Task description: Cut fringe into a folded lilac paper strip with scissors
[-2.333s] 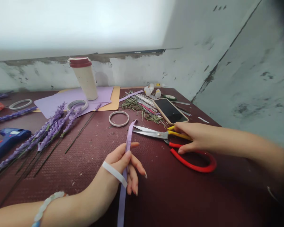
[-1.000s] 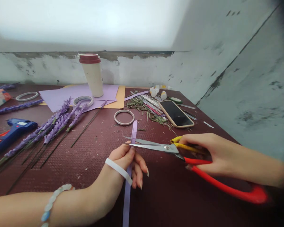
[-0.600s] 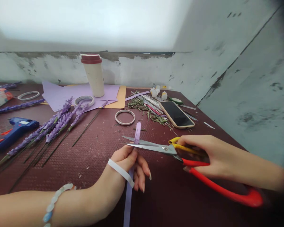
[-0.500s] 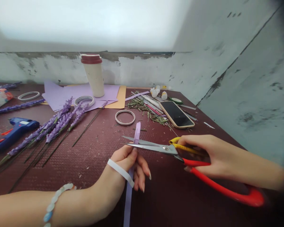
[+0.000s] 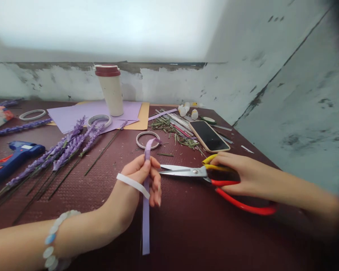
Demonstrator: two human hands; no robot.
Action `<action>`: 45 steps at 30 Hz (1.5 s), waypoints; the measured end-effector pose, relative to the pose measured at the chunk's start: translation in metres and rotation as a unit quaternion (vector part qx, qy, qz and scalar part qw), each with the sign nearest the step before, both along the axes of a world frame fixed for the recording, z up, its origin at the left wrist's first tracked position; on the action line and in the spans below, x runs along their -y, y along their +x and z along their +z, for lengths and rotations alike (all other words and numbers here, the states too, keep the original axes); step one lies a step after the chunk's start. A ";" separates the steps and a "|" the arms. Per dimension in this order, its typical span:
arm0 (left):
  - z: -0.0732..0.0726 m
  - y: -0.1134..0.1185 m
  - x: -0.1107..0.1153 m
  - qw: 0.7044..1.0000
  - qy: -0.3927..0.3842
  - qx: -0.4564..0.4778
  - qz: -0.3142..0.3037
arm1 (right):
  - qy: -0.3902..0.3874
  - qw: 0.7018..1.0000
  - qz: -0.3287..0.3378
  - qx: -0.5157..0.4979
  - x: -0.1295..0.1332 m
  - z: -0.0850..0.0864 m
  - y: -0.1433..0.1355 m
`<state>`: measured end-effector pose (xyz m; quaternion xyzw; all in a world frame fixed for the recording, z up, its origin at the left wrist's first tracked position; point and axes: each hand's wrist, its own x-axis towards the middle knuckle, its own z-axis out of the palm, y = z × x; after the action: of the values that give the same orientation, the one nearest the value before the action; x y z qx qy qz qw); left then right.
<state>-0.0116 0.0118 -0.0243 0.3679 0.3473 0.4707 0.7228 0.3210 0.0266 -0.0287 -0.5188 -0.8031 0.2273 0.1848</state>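
Between thumb and fingers, my left hand (image 5: 142, 175) pinches a long purple paper strip (image 5: 146, 226), whose upper end curls over above the fingertips. A white band (image 5: 132, 183) lies across the back of this hand. On the right, my right hand (image 5: 237, 171) grips the scissors (image 5: 186, 172) by their yellow and red handles. The blades are slightly parted and point left, their tips close beside my left fingers. Just behind the strip's curled end, a tape ring (image 5: 139, 145) lies on the table.
Purple flower stems (image 5: 70, 145) and a blue glue gun (image 5: 17, 156) lie on the left. Behind stands a lidded cup (image 5: 111, 92) by purple paper sheets (image 5: 64, 116). A phone (image 5: 209, 135) rests beside a pile of green and white scraps (image 5: 176, 126).
My left hand has moved left and slightly up with the strip, away from between the scissor blades. The scissors have turned a little and their blades are closer together.
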 end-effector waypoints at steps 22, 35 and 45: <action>-0.064 0.017 0.002 0.912 -0.050 0.209 -0.350 | -0.304 0.817 -0.059 -0.486 0.018 0.008 -0.124; -0.057 0.027 0.012 0.931 -0.048 0.174 -0.316 | -0.261 0.842 -0.052 -0.470 0.022 -0.001 -0.112; -0.069 0.027 0.009 0.929 -0.036 0.181 -0.320 | -0.251 0.861 -0.035 -0.441 0.018 0.000 -0.110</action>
<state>0.0156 0.0027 -0.0933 0.3419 0.0905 0.2602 0.8985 0.2114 0.0082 -0.0282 -0.4209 -0.5347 0.6195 0.3913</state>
